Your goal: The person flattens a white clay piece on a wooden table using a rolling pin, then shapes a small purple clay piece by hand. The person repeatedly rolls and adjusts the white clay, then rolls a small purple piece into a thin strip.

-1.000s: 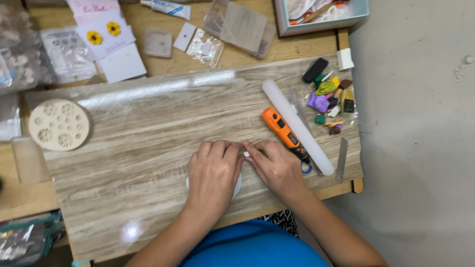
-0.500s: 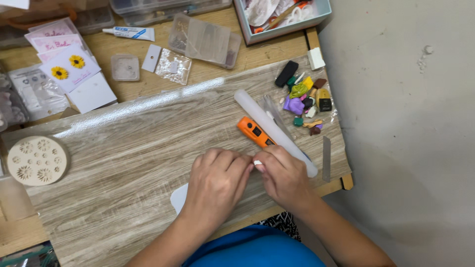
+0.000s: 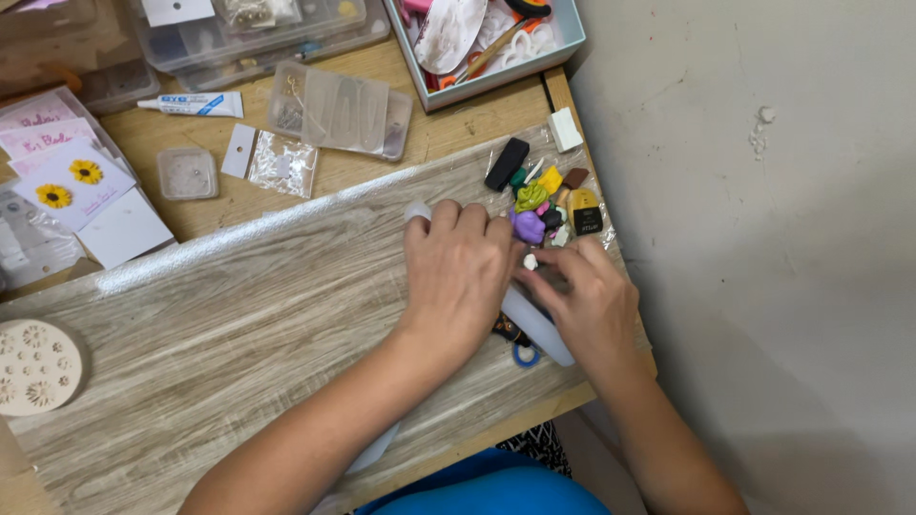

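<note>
Both hands (image 3: pixel 458 277) pinch a tiny white clay lump (image 3: pixel 530 261)

The mat (image 3: pixel 239 324) is grey-brown with wood lines. The table (image 3: pixel 448 143) is light brown. Little clay lumps (image 3: pixel 544 205) are purple, green, yellow, black and brown. A tiny white clay bit (image 3: pixel 530 261) sits by them. The cards (image 3: pixel 72 181) are white with yellow sunflowers. The round mould (image 3: pixel 36 366) is cream with flower shapes. The tube (image 3: pixel 196 104) is white and blue. The box (image 3: pixel 496 81) is pale blue. The roller (image 3: pixel 539 329) is see-through white.
</note>
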